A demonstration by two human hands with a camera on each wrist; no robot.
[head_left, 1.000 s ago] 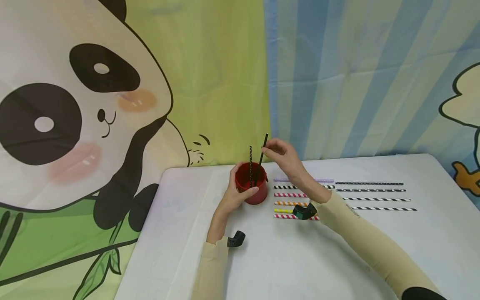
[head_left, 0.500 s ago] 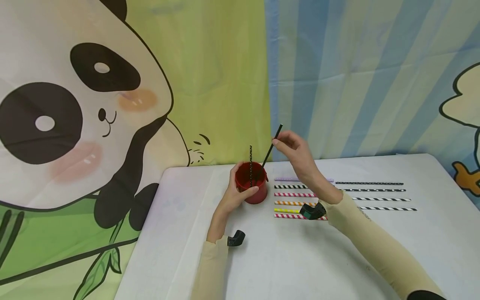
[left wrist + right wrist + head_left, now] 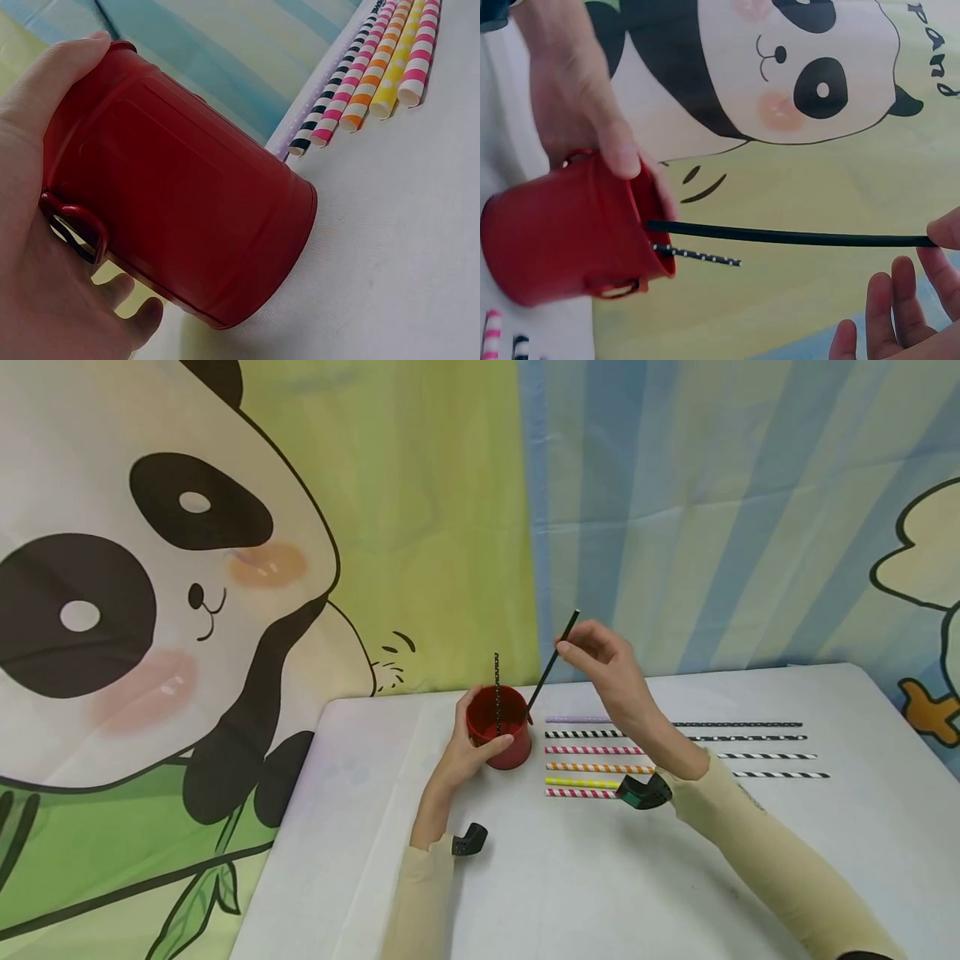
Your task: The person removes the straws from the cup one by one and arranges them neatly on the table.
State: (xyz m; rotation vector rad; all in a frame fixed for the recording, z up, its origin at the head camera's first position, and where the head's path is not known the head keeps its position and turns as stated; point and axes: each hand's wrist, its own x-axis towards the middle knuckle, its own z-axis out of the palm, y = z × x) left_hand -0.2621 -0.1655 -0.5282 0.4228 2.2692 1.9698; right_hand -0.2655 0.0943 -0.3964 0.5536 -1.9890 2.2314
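Observation:
My left hand (image 3: 468, 753) grips a small red metal bucket (image 3: 513, 757) by its left side, thumb across the front near the rim. Inside the bucket a black straw with white dots (image 3: 497, 675) stands upright, its top well above the rim. Between thumb and fingertips, my right hand (image 3: 617, 681) pinches a plain black straw (image 3: 553, 662) near its upper end. That straw slants, its lower end at the bucket's right rim in the head view; in the right wrist view the end of the black straw (image 3: 780, 237) overlaps the bucket's mouth (image 3: 651, 202). I cannot tell whether it touches.
On the white table (image 3: 540, 877), to the bucket's right, several straws lie in a row: lilac (image 3: 577, 720), black-striped, pink-striped, orange-striped (image 3: 592, 767) and yellow among them. Further right lie several black-and-white straws (image 3: 772, 756). A cloth with a printed panda (image 3: 300, 568) hangs behind.
My right hand has moved right with the black straw, drawing its lower end from inside the bucket to the rim. The left hand still holds the bucket in place.

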